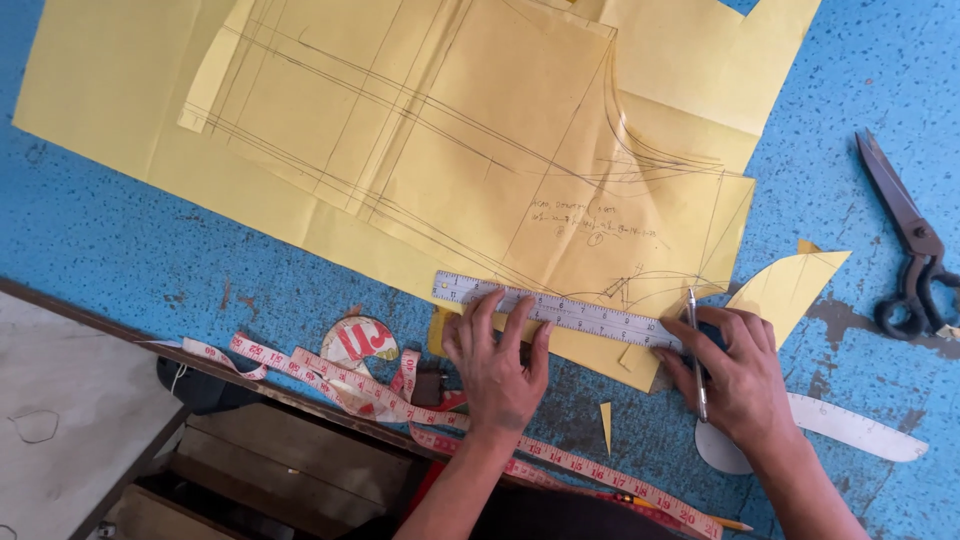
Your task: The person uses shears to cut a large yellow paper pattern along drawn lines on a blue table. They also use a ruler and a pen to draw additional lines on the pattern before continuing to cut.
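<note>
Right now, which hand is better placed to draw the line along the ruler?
The right hand. It grips the pen with the tip at the end of the metal ruler, on the yellow pattern paper. The left hand is spread flat on the ruler, pinning it.

One head-worn camera looks steeply down on the blue tabletop (120, 240) from close above, facing away from the person. The near tabletop edge runs slantwise across the lower left, with floor beyond it.
</note>
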